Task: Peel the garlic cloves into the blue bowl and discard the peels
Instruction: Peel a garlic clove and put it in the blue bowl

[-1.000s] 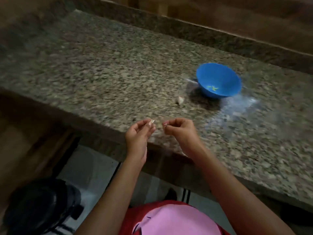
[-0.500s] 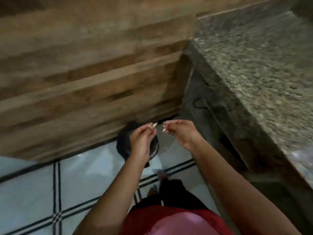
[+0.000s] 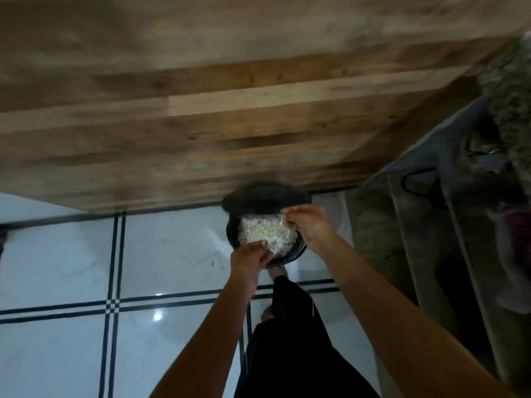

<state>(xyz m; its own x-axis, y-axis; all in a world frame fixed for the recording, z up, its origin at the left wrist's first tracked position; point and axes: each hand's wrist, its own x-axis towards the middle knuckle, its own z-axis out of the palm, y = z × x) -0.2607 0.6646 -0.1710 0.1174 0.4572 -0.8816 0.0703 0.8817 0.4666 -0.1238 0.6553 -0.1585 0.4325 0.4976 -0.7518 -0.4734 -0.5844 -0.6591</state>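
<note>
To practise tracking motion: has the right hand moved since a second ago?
Yes. The right hand left the granite counter edge and now hovers over the open black bin.

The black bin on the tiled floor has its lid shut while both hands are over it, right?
No. The head view shows the black bin with its lid raised and pale peels visible inside. The left hand and right hand are over it, as you said.

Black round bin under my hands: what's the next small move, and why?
Probably open the fingers to drop any scraps: the left hand and right hand, fingertips curled, hang over the open black round bin, which holds pale garlic peels.
</note>
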